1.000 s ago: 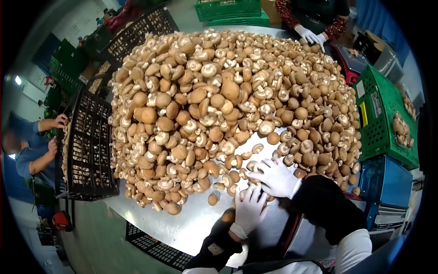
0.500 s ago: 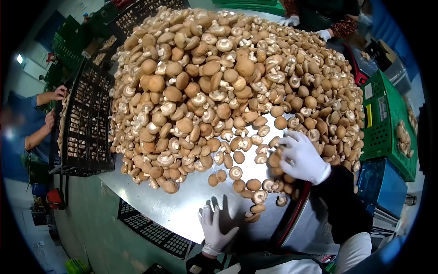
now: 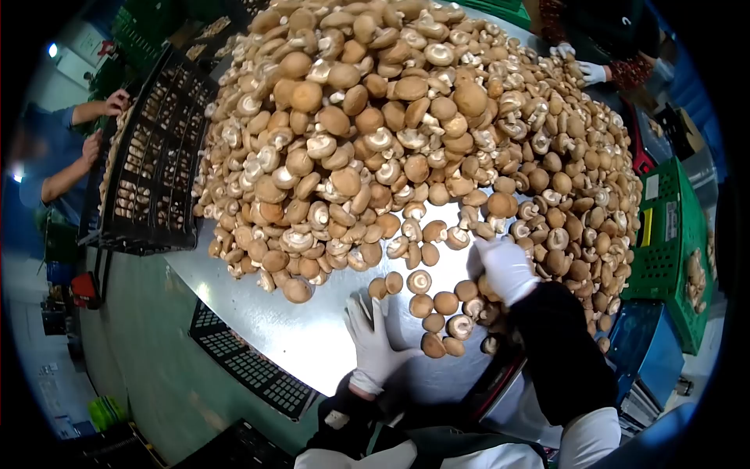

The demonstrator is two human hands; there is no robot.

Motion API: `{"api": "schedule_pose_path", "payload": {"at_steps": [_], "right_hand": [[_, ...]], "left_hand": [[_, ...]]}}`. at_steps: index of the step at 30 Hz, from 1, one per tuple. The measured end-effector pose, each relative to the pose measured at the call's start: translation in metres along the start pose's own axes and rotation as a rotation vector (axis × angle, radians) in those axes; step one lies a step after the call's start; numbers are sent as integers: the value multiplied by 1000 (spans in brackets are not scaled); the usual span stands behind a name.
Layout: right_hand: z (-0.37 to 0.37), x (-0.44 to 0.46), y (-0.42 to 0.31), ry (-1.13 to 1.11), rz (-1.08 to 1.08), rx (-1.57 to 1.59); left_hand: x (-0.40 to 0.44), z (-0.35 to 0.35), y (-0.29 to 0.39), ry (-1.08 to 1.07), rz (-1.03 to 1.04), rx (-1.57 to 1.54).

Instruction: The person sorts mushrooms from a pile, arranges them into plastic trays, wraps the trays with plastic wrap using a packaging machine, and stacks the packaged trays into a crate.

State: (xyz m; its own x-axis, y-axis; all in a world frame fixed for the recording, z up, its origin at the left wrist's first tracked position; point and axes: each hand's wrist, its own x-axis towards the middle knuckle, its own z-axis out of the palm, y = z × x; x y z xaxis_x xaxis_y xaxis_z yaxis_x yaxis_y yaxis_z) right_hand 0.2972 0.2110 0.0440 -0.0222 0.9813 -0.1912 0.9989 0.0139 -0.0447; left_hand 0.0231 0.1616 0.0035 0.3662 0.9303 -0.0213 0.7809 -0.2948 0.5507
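Note:
A large heap of brown mushrooms [image 3: 367, 117] covers most of a metal table [image 3: 289, 332]. My left hand [image 3: 373, 344], in a white glove, has its fingers spread over bare metal near the front edge, holding nothing. To its right lie several loose mushrooms [image 3: 445, 302]. My right hand [image 3: 508, 270], also gloved in white, is at the heap's near edge, close to a mushroom [image 3: 484, 230]. Its fingertips point away from me and are partly hidden, so any grip cannot be made out.
A black crate [image 3: 156, 156] of mushrooms stands at the left, with a person's arms [image 3: 78, 168] behind it. Another person's gloved hands [image 3: 591, 73] are at the far right of the heap. Green crate [image 3: 660, 258] at right; black crate [image 3: 250, 359] below the table's front-left edge.
Both hands first were close together among the near mushrooms, then moved apart. My left hand went left and opened wide; my right hand moved right, then slightly forward. The camera view shifted.

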Motion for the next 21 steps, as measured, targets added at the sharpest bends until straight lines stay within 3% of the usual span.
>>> {"api": "schedule_pose_path", "payload": {"at_steps": [1,2,3,7,11,15,17,18,19,21], "right_hand": [[-7,-7,13,-81,-18,114],[-9,-14,19,-1,68,201],[-10,-22,24,173,9,238],[-49,-56,13,275,155,624],[-61,-84,5,365,128,754],[-68,-130,4,401,193,749],[-74,-162,8,370,275,722],[-73,-180,10,344,385,777],[-68,-200,13,321,495,836],[-53,-234,10,385,563,940]], "left_hand": [[7,2,-5,33,30,-23],[14,3,-7,61,80,19],[25,5,-5,64,76,15],[70,26,30,-181,301,-363],[97,46,83,-185,593,-296],[110,35,103,-124,767,-451],[112,14,97,39,613,-550],[115,15,82,230,587,-461],[121,12,66,202,408,-397],[122,14,56,380,179,-29]]}}
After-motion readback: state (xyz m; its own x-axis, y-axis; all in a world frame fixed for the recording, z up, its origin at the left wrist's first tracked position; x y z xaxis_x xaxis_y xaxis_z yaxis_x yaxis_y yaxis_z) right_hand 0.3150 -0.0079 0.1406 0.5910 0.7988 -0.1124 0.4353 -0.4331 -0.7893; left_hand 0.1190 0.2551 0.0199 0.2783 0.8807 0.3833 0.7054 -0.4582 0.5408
